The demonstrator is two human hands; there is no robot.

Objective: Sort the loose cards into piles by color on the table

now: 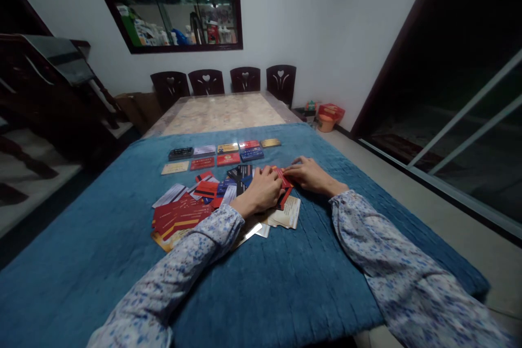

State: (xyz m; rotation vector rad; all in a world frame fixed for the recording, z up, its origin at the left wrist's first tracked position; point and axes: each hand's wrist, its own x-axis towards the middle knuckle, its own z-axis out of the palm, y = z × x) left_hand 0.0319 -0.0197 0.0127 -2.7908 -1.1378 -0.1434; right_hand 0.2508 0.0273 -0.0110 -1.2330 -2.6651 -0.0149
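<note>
Loose cards in several colours lie heaped on a blue cloth. My left hand [263, 190] reaches over the right part of the heap with its fingers curled down. What its fingertips hold, if anything, is hidden under the hand. My right hand [309, 175] comes in from the other side, fingers bent together on the edge of a red card [281, 175]. Cream cards [287, 215] are fanned out just below the hands. Dark red cards [177, 217] spread out at the heap's left. Black cards [241, 172] show beyond my left hand.
Behind the heap, neat card stacks stand in two rows, among them a red stack [228, 159] and a blue stack [252, 153]. The blue cloth [106, 217] covers the near table; bare marble tabletop [228, 111] shows farther off. Dark chairs [206, 82] line the far end.
</note>
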